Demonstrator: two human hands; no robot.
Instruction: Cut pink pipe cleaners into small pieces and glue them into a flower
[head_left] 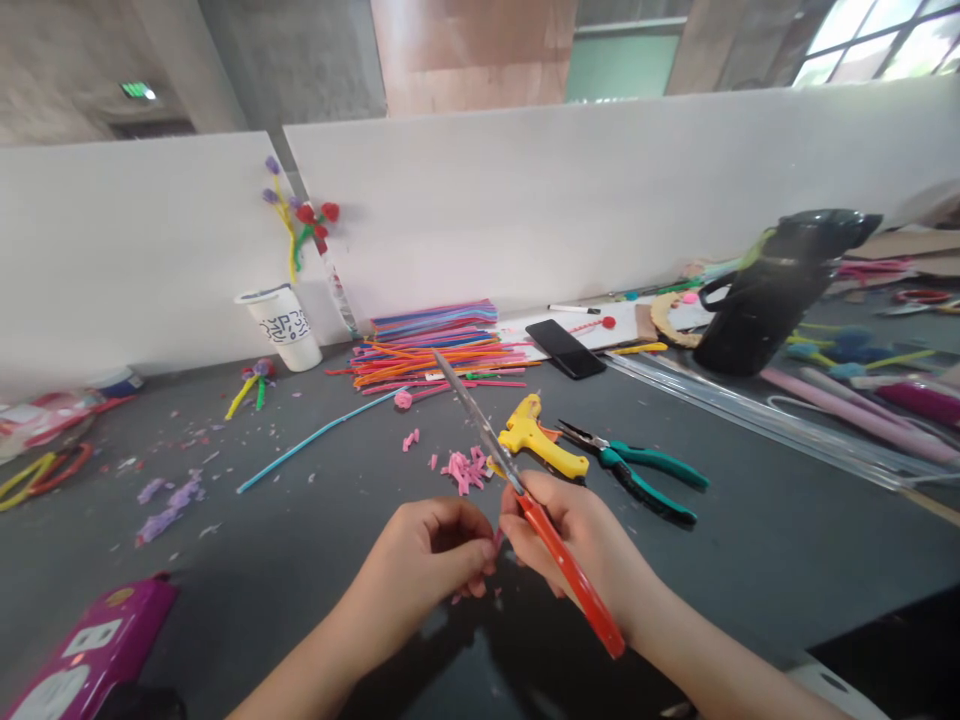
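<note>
My right hand [574, 530] is closed around red-handled scissors [574, 575], seen nearly edge-on. Their blades point up and to the left, over the table. Opposite it, my left hand [431, 560] pinches a small pink strip [498, 541]; its far end sits by my right fingertips, and I cannot tell whether they touch it. Just beyond the hands lies a small heap of cut pink pieces [465, 470]. A yellow glue gun [544, 440] rests behind my right hand, beside pliers with teal and black handles [637, 470].
Bundled coloured pipe cleaners [435, 345] lie by the white partition [525, 210], near a black phone [565, 348]. A white cup [285, 325] stands back left, a black jug [772, 295] back right. A blue pipe cleaner [315, 440], purple scraps [169, 510] and a magenta box [97, 645] are leftward.
</note>
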